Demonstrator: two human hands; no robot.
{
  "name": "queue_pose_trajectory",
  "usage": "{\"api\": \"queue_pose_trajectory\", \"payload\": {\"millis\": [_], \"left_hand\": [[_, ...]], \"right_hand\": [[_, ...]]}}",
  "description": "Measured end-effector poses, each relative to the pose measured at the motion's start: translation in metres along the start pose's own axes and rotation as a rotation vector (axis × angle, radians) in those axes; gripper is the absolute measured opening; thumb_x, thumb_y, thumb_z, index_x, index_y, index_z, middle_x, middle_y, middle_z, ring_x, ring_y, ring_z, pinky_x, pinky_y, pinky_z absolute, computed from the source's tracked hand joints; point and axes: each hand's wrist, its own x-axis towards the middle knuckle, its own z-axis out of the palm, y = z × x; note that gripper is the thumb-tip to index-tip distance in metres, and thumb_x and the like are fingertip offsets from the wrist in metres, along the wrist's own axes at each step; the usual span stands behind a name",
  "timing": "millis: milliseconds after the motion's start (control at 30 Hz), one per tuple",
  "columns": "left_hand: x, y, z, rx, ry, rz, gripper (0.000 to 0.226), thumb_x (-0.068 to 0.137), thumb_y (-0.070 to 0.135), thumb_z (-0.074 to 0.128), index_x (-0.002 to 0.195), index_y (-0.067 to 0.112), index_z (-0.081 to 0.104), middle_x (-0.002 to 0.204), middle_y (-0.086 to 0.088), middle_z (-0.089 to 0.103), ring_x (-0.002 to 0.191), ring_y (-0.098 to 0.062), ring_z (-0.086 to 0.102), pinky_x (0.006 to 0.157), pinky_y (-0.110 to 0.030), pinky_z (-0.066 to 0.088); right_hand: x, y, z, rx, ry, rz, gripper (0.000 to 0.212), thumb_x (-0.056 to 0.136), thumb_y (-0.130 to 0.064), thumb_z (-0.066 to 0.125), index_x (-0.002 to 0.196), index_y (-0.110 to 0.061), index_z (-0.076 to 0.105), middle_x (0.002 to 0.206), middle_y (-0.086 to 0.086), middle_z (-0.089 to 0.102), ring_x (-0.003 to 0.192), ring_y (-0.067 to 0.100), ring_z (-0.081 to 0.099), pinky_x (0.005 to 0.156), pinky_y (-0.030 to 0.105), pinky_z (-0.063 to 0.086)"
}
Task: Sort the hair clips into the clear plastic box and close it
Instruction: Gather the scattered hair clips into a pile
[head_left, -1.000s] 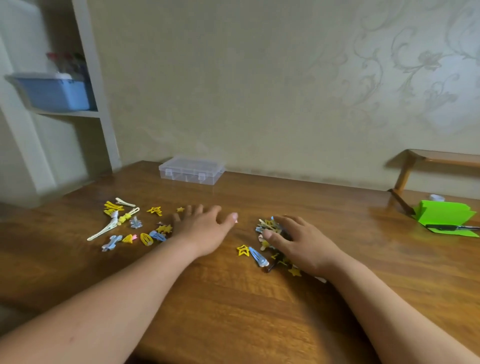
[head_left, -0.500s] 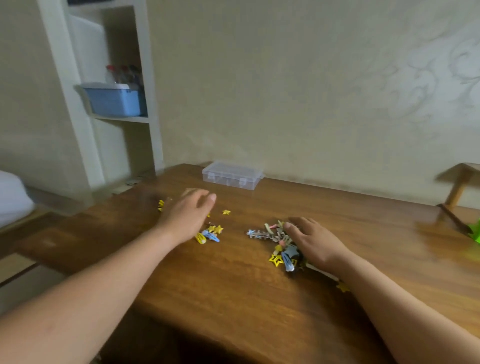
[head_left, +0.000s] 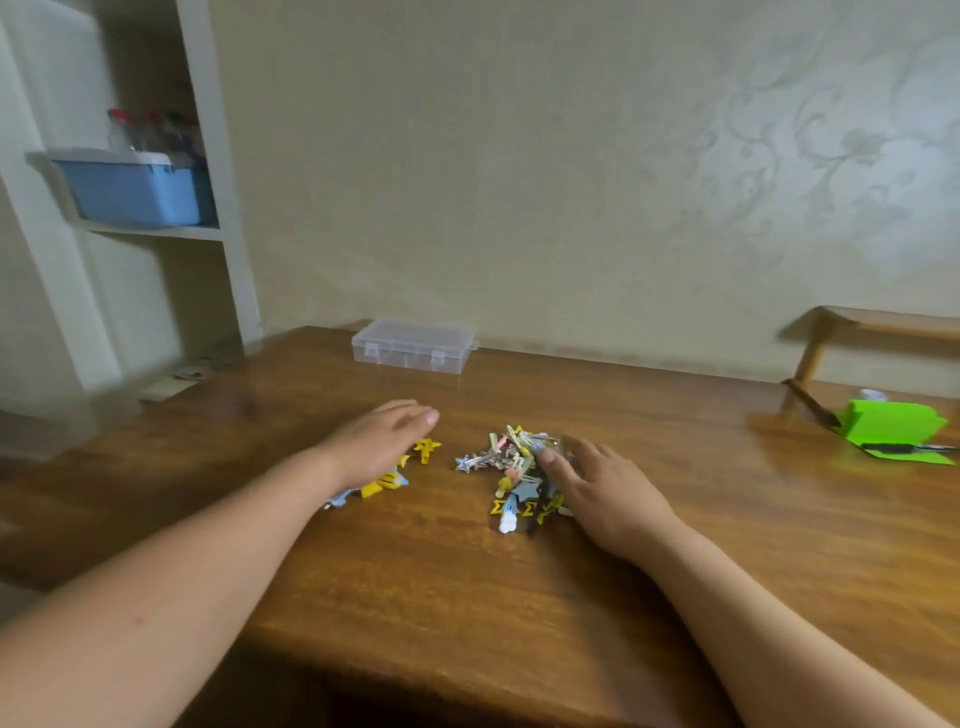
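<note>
— Status of the hands?

— Both lie palm down on the wooden table (head_left: 467, 597). Left hand (head_left: 379, 447): fingers straight and together, grasping nothing, laid flat over a few loose clips (head_left: 387, 480) that show at its inner edge. One yellow clip (head_left: 427, 448) lies just beside its fingertips, toward the other hand.

— And the right?

— Right hand (head_left: 608, 493): fingers (head_left: 582, 452) spread and relaxed, nothing clenched, touching the pile of hair clips (head_left: 514, 467), which sits between the two hands and against this one.

— Location of the box?

— Clear plastic box (head_left: 413, 345): lid down, well beyond the left hand's fingertips, near the wall, apart from every clip.

— Anything further out?

— A green paper item (head_left: 893, 426) far outboard of the right hand, and a blue bin (head_left: 135, 192) on a shelf (head_left: 156, 232) beyond the left.
</note>
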Motion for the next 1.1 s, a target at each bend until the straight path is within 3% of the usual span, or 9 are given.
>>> {"api": "queue_pose_trajectory", "payload": {"millis": [67, 167, 300, 400, 533, 700, 800, 933, 1100], "left_hand": [[0.004, 0.023, 0.018, 0.024, -0.047, 0.069, 0.058, 0.115, 0.055, 0.028, 0.164, 0.028, 0.045, 0.173, 0.009, 0.037, 0.161, -0.011, 0.026, 0.118, -0.026, 0.022], [0.010, 0.045, 0.038, -0.008, -0.057, 0.101, 0.059, 0.115, 0.057, 0.027, 0.162, 0.028, 0.047, 0.169, 0.008, 0.043, 0.158, -0.014, 0.034, 0.124, -0.033, 0.028], [0.020, 0.059, 0.054, -0.181, -0.032, 0.071, 0.068, 0.108, 0.072, 0.025, 0.160, 0.035, 0.048, 0.165, 0.010, 0.049, 0.154, -0.017, 0.042, 0.123, -0.040, 0.035], [0.015, 0.063, 0.050, -0.308, -0.026, 0.100, 0.094, 0.090, 0.095, 0.019, 0.164, 0.040, 0.039, 0.169, 0.013, 0.042, 0.157, -0.016, 0.038, 0.129, -0.044, 0.028], [0.002, 0.043, 0.027, -0.259, 0.082, 0.125, 0.073, 0.107, 0.072, 0.018, 0.169, 0.034, 0.031, 0.172, 0.017, 0.033, 0.159, -0.010, 0.029, 0.120, -0.030, 0.022], [0.012, 0.018, 0.018, -0.043, 0.002, -0.033, 0.072, 0.108, 0.071, 0.017, 0.167, 0.034, 0.032, 0.175, 0.008, 0.033, 0.163, -0.021, 0.027, 0.132, -0.049, 0.023], [0.020, 0.034, 0.026, 0.021, -0.051, 0.004, 0.069, 0.111, 0.066, 0.015, 0.168, 0.032, 0.032, 0.175, 0.007, 0.033, 0.163, -0.020, 0.026, 0.133, -0.047, 0.020], [-0.001, 0.047, 0.037, -0.113, -0.102, 0.117, 0.073, 0.104, 0.077, 0.026, 0.166, 0.040, 0.034, 0.172, 0.014, 0.037, 0.157, -0.013, 0.036, 0.121, -0.038, 0.032], [-0.022, 0.048, 0.047, 0.066, -0.151, 0.218, 0.113, 0.082, 0.093, 0.052, 0.172, 0.036, 0.016, 0.179, 0.015, 0.014, 0.164, -0.009, 0.016, 0.132, -0.040, 0.024]], "right_hand": [[0.006, -0.008, 0.004, -0.001, 0.004, -0.020, 0.074, 0.105, -0.071, 0.029, 0.162, -0.026, 0.040, 0.161, 0.005, 0.049, 0.149, 0.027, 0.043, 0.121, 0.041, 0.034], [0.021, -0.015, 0.009, 0.006, 0.009, -0.029, 0.071, 0.108, -0.066, 0.029, 0.162, -0.021, 0.040, 0.164, 0.006, 0.046, 0.151, 0.026, 0.040, 0.122, 0.041, 0.031], [0.036, -0.016, 0.012, 0.085, 0.029, -0.033, 0.068, 0.109, -0.062, 0.029, 0.159, -0.018, 0.046, 0.161, 0.006, 0.050, 0.149, 0.025, 0.045, 0.121, 0.041, 0.034], [0.035, -0.011, 0.007, 0.238, 0.065, -0.036, 0.060, 0.111, -0.057, 0.030, 0.151, -0.018, 0.054, 0.152, 0.006, 0.059, 0.141, 0.024, 0.052, 0.113, 0.038, 0.041], [0.032, 0.000, 0.001, 0.244, 0.091, -0.068, 0.060, 0.111, -0.058, 0.029, 0.151, -0.020, 0.055, 0.151, 0.004, 0.060, 0.139, 0.022, 0.054, 0.110, 0.037, 0.043], [0.031, -0.010, 0.008, 0.123, 0.013, -0.102, 0.070, 0.107, -0.068, 0.027, 0.159, -0.026, 0.046, 0.160, -0.002, 0.052, 0.147, 0.020, 0.048, 0.123, 0.045, 0.035], [0.028, -0.011, 0.004, 0.159, -0.010, -0.115, 0.063, 0.108, -0.065, 0.029, 0.156, -0.030, 0.049, 0.157, -0.004, 0.055, 0.144, 0.019, 0.050, 0.116, 0.036, 0.038], [0.023, -0.006, -0.004, 0.309, 0.044, -0.094, 0.061, 0.111, -0.058, 0.030, 0.154, -0.021, 0.053, 0.156, 0.001, 0.057, 0.144, 0.021, 0.050, 0.108, 0.031, 0.037], [0.025, -0.012, 0.001, 0.214, 0.007, -0.082, 0.060, 0.111, -0.060, 0.027, 0.150, -0.024, 0.057, 0.149, 0.002, 0.063, 0.136, 0.026, 0.057, 0.109, 0.038, 0.044]]}}
